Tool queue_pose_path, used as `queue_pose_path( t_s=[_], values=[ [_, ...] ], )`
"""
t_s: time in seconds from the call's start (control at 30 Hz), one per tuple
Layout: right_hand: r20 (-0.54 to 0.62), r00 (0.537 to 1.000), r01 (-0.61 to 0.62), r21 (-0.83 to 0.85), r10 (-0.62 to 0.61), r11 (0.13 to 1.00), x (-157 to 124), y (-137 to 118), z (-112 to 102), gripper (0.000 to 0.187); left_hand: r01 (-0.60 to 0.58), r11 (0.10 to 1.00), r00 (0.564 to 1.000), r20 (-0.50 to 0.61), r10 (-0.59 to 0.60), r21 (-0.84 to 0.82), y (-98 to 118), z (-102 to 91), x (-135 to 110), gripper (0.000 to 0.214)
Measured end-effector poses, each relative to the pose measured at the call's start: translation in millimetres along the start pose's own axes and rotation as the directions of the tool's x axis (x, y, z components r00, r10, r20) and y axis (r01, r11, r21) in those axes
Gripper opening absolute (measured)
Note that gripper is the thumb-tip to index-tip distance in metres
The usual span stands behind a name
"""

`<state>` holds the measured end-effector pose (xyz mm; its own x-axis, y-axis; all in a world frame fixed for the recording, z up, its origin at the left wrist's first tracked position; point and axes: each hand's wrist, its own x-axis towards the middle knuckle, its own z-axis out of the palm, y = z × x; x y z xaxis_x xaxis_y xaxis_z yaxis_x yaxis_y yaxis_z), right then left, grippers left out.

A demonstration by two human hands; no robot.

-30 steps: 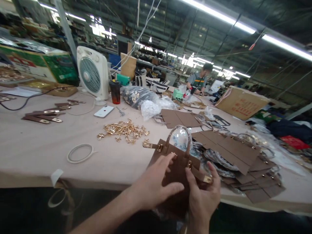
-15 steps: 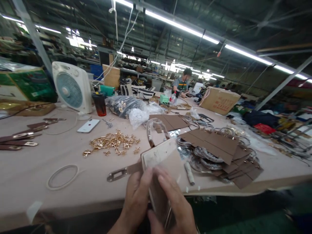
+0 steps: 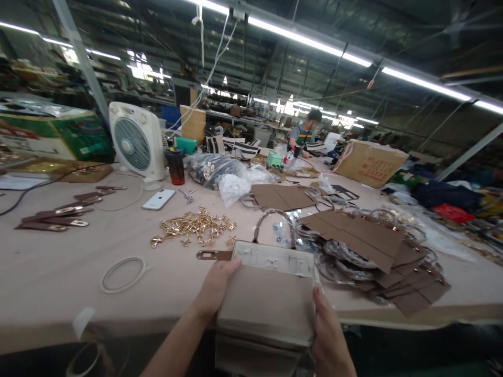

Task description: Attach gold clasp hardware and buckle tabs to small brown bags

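Note:
Between my hands is a handbag (image 3: 271, 301), held over the table's front edge. Its pale inner lining with metal prongs shows along the top band, and a plastic-wrapped handle arches above. My left hand (image 3: 222, 280) grips the bag's left side, the fingertips at its upper left corner. On the right side my right hand (image 3: 326, 324) clasps the edge, its fingers partly hidden behind the bag. A brown strap with a metal slotted plate (image 3: 207, 255) sticks out left from the bag's top.
Gold-coloured metal fittings (image 3: 198, 225) lie beyond the bag. Stacked brown panels with wrapped handles (image 3: 353, 235) spread to the right. Leftward are a phone (image 3: 159, 199), a fan (image 3: 135, 141), brown straps (image 3: 58, 215) and a white ring (image 3: 122, 275). A co-worker (image 3: 304, 133) sits across the table.
The bag has turned from a steep, edge-on tilt to show its broad face. My hands have moved apart to its two sides. The view has shifted slightly left.

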<state>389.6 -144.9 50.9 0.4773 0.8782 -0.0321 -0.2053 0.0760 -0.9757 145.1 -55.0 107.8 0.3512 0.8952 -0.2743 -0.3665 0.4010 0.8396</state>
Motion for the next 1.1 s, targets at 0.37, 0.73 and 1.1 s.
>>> queue_pose_path(
  t_s=[0.37, 0.73, 1.1],
  values=[
    [-0.099, 0.994, 0.035, -0.028, -0.037, 0.999, 49, 44, 54, 0.084, -0.283, 0.835, 0.937, -0.050, 0.346, 0.472, -39, -46.0, 33, 0.039],
    [-0.083, 0.969, 0.159, -0.505, -0.231, 0.849, 57, 81, 56, 0.047, -0.311, 0.168, 0.588, 0.051, 0.807, 0.935, -74, -55.6, 56, 0.050],
    [0.058, 0.932, 0.284, -0.727, -0.357, 0.625, 53, 82, 58, 0.026, -0.364, -0.291, 0.619, 0.463, 0.635, 0.885, -81, -31.5, 70, 0.024]
  ],
)
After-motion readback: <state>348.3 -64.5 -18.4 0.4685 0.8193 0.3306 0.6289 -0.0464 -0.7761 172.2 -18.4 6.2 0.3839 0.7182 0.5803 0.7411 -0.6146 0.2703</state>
